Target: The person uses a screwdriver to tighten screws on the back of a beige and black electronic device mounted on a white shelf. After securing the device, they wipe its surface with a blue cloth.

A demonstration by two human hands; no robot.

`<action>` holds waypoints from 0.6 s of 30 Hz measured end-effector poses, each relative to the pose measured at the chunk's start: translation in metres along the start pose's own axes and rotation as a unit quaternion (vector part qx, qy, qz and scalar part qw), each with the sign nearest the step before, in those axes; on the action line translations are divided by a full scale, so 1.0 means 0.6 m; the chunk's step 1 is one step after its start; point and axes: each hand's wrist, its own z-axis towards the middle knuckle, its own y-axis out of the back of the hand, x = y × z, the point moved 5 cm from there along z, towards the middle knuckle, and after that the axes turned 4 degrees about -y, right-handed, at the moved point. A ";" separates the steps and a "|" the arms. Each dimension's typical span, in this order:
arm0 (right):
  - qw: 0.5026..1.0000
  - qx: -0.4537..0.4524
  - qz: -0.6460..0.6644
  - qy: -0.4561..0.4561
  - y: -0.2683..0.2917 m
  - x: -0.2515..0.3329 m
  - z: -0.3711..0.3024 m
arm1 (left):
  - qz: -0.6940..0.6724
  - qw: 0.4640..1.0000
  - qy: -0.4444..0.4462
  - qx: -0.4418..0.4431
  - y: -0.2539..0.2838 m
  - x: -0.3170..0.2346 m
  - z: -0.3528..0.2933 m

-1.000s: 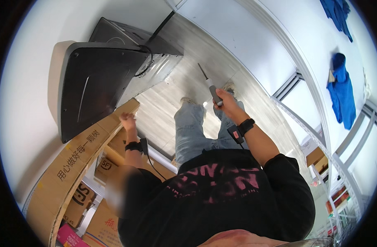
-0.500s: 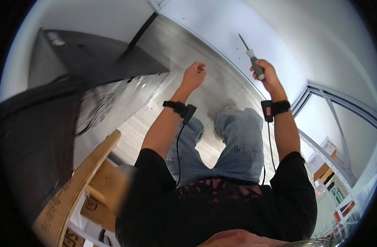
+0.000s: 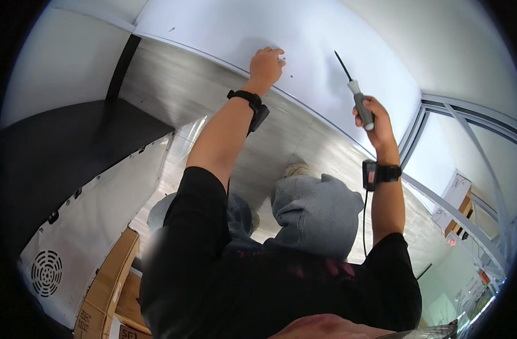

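Observation:
Held upright in my right hand (image 3: 377,121) is a screwdriver (image 3: 362,104) with a grey and pale handle; its dark shaft points up and left, over the large white panel (image 3: 213,34). My left hand (image 3: 265,69) reaches over the panel's near edge. Its fingers are curled together near the white surface, with a small pale bit at the fingertips that I cannot make out. A small dark spot (image 3: 291,76), perhaps a screw or a hole, lies just right of those fingers. Another small dark mark (image 3: 172,29) sits farther left on the panel.
A black-topped cabinet (image 3: 55,147) with a vented metal side stands at the left. Below it are cardboard boxes (image 3: 108,277). Metal frame rails (image 3: 467,121) run along the right. Grey plank flooring (image 3: 173,73) lies between cabinet and panel.
My left hand has moved up from above the floor to the white panel. The right hand and screwdriver are slightly lower in view. The view has turned, shifting the cabinet down and left.

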 end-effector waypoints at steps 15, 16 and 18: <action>0.989 0.090 -0.090 0.076 -0.047 0.086 -0.016 | -0.706 0.617 0.333 -0.100 0.104 -0.012 -0.048; 0.982 0.103 -0.125 0.096 -0.069 0.106 -0.020 | -0.757 0.572 0.302 -0.096 0.131 -0.021 -0.059; 0.966 0.124 -0.174 0.143 -0.120 0.147 -0.037 | -0.811 0.511 0.259 -0.121 0.190 -0.044 -0.085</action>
